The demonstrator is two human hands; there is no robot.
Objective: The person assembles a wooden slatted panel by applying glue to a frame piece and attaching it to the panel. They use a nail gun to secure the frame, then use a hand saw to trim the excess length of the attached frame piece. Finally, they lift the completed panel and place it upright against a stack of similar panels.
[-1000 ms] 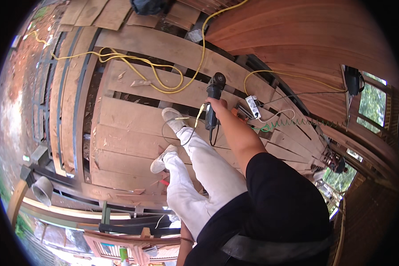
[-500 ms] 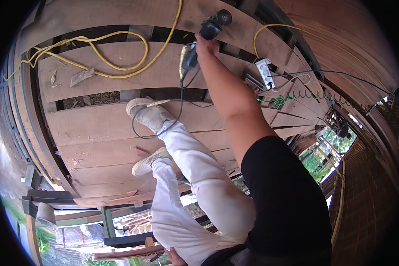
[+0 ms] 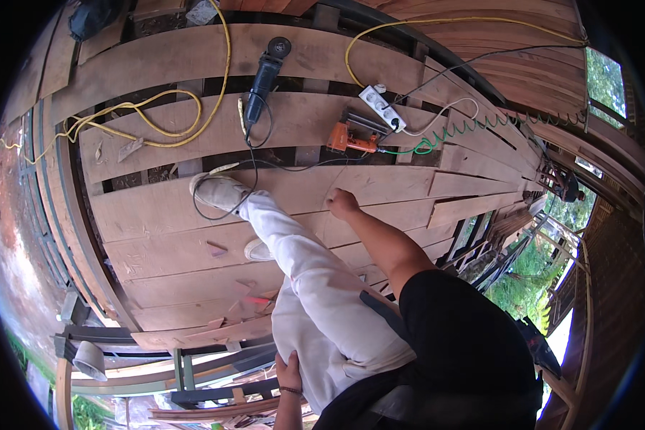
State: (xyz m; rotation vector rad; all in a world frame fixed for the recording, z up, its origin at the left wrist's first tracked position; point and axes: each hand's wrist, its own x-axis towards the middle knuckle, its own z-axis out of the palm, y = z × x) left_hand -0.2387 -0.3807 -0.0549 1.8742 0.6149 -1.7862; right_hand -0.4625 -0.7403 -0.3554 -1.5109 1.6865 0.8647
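Note:
My right hand [image 3: 342, 203] hovers over the wooden planks [image 3: 301, 190], its fingers curled in, and nothing shows in it. Beyond it, an angle grinder [image 3: 264, 82] with a dark body lies across the boards, its disc end pointing away. An orange nail gun [image 3: 347, 136] rests on the planks nearer to that hand, joined to a coiled green air hose [image 3: 444, 134]. Low in the picture, my left hand [image 3: 289, 374] lies against my white trouser leg with its fingers stretched along the cloth.
A white power strip [image 3: 382, 107] sits beside the nail gun. A yellow cable [image 3: 226, 72] loops over the boards, and the grinder's black cord crosses my shoe [image 3: 221, 193]. Gaps [image 3: 150, 172] run between planks. Wood scraps [image 3: 215, 249] lie about. A person [image 3: 567, 188] is far right.
My right hand has let go of the angle grinder, which now lies on the boards, and has drawn back toward me. The nail gun, earlier mostly hidden by my arm, shows fully.

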